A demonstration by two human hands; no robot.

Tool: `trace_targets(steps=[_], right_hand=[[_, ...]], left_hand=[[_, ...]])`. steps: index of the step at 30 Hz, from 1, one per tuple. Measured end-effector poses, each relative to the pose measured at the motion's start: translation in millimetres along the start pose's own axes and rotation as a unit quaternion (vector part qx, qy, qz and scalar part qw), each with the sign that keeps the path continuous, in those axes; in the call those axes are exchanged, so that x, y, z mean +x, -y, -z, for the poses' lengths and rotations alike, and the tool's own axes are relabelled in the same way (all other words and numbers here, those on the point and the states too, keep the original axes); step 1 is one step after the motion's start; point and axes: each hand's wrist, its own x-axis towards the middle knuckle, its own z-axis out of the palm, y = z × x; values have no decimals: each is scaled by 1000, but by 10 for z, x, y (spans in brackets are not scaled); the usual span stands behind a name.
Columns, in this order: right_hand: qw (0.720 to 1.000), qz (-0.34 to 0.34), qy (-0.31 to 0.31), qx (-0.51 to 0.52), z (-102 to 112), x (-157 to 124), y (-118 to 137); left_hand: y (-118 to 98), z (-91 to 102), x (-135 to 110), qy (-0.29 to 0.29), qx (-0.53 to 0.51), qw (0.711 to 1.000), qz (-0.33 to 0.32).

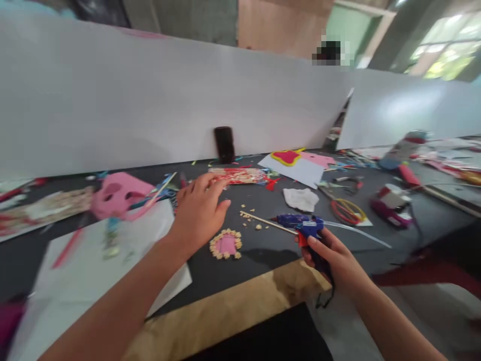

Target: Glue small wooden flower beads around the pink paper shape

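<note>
Blue plastic forms most of the glue gun [311, 227], right of centre; the right hand [334, 255] has its fingers wrapped round the handle by the red trigger, presumably to steer the nozzle; a thin pale stick [266, 222] runs alongside, perhaps kept there by the same grip; the left hand [199, 208], near the middle, has fingers loosely spread, nothing visible in them; whether they touch the red-and-cream strip [240, 175] beyond, I cannot tell; the bead-edged pink piece [227, 244], lower centre, lies flat on the table [206, 280], probably for easy reach.
</note>
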Motion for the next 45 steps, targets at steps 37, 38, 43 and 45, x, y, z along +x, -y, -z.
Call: trace_targets(steps=[37, 38, 43, 45], right_hand=[[982, 0, 143, -127, -644, 515, -90], [981, -2, 148, -123, -658, 543, -99], [983, -15, 142, -111, -674, 618, -116], [986, -23, 125, -110, -669, 625, -129]], left_hand=[[310, -492, -567, 121, -105, 982, 103], [324, -514, -580, 119, -111, 981, 104], [423, -506, -694, 119, -140, 980, 83], [460, -458, -734, 144, -134, 978, 65]])
